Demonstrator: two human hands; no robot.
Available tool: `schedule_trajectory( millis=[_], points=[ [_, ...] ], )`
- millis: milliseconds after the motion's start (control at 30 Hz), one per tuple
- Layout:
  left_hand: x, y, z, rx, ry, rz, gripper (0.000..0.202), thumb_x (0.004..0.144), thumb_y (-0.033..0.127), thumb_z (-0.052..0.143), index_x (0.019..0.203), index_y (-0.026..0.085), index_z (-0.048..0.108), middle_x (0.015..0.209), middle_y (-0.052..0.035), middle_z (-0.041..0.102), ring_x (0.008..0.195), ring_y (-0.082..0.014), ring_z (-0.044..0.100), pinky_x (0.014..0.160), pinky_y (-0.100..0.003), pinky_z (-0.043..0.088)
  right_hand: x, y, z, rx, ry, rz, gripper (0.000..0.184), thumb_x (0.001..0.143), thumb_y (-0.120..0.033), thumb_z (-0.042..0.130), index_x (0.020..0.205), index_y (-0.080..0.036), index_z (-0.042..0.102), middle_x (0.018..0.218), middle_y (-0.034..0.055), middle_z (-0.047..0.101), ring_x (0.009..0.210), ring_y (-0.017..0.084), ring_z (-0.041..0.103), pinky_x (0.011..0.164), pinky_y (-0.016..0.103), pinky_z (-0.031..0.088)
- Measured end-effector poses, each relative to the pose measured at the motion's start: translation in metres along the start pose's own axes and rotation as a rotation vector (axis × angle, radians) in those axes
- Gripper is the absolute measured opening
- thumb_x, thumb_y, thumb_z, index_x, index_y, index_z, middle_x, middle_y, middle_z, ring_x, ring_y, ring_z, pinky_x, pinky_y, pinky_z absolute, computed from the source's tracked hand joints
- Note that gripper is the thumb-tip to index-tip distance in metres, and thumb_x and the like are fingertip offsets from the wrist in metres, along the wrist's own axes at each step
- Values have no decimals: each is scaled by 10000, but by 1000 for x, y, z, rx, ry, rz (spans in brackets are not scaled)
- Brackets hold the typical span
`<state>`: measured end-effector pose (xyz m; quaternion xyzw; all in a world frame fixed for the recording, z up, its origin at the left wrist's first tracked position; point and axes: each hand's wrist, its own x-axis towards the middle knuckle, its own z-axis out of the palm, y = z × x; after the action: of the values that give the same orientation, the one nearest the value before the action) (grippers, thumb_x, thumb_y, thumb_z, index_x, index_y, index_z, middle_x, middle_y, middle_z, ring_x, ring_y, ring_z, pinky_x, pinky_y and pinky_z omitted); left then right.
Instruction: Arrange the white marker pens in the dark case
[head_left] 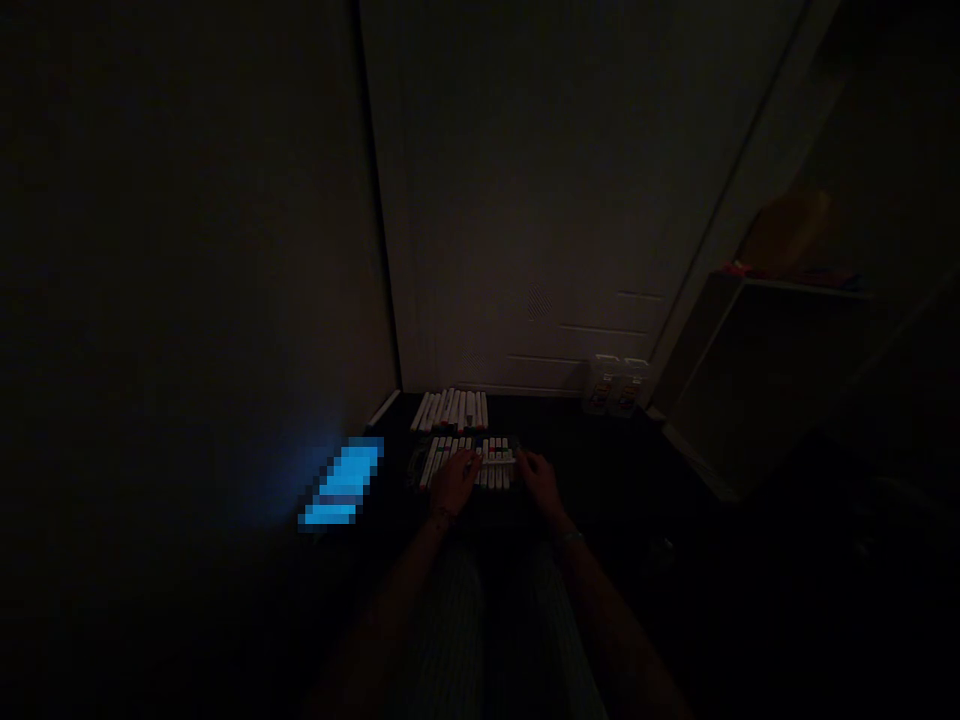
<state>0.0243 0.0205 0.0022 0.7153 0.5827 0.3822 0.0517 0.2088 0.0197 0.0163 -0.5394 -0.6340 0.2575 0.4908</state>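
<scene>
In the dim light a white marker (pixel 498 461) lies crosswise between my two hands. My left hand (pixel 454 482) has its fingers closed at the marker's left end. At the other end, the fingertips of my right hand (pixel 538 478) are pinched on it. Just beneath is a row of white markers (pixel 496 479) with coloured bands, partly covered by my left hand. Farther back, a second group of white markers (pixel 450 410) lies side by side, some slightly slanted.
A bright blue pixelated screen (pixel 343 485) glows at the left. Two clear plastic cases (pixel 616 386) stand at the back right of the dark table (pixel 600 470). A pale panel (pixel 540 200) rises behind, and a shelf unit (pixel 750 370) stands on the right.
</scene>
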Motion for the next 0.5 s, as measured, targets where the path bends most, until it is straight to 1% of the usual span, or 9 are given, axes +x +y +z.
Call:
schedule_trajectory(
  millis=[133, 300, 500],
  points=[
    [0, 1, -1, 3, -9, -21, 274, 860, 379, 335, 909, 230, 560, 985, -21, 580, 912, -148, 530, 749, -256, 397, -2, -4, -3, 9, -4, -2, 375, 771, -508, 448, 724, -190, 640, 673, 16, 598, 694, 149, 522, 609, 223, 383],
    [0, 1, -2, 1, -7, -8, 264, 860, 372, 340, 912, 229, 556, 991, -19, 579, 894, -142, 536, 749, -252, 402, -3, -10, -6, 18, -22, -11, 362, 770, -502, 450, 707, -194, 631, 660, 11, 593, 685, 147, 523, 591, 217, 378],
    [0, 2, -2, -4, 11, -12, 247, 855, 355, 354, 901, 227, 560, 969, -16, 583, 894, -143, 537, 733, -248, 405, -1, -7, -3, 13, -13, -6, 357, 768, -490, 452, 661, -187, 609, 639, 1, 579, 663, 138, 510, 581, 211, 370]
  ],
)
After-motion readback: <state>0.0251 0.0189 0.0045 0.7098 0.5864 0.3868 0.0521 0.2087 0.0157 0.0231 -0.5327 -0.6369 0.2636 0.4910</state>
